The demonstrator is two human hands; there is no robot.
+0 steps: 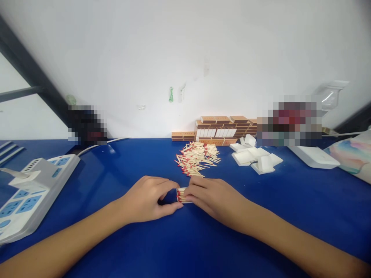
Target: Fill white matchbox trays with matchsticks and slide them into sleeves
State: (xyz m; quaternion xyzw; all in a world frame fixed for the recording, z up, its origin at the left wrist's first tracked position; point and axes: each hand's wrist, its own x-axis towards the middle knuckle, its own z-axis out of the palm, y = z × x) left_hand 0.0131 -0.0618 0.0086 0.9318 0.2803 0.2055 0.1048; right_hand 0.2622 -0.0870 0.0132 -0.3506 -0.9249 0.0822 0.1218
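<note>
A small white matchbox tray [181, 195] filled with red-tipped matches lies on the blue table [174, 247], between my two hands. My left hand [149, 200] pinches the tray's left end with thumb and fingers curled. My right hand [213, 199] covers its right side, fingers pressed down on the matches. Just behind my hands lies a loose pile of matches [197, 158].
Stacked brown matchboxes [223, 129] line the wall. Several empty white trays [255, 156] lie to the right of the pile. A power strip [31, 189] sits at the left, with a flat white box [314, 156] and a colourful bag [352, 154] at the right.
</note>
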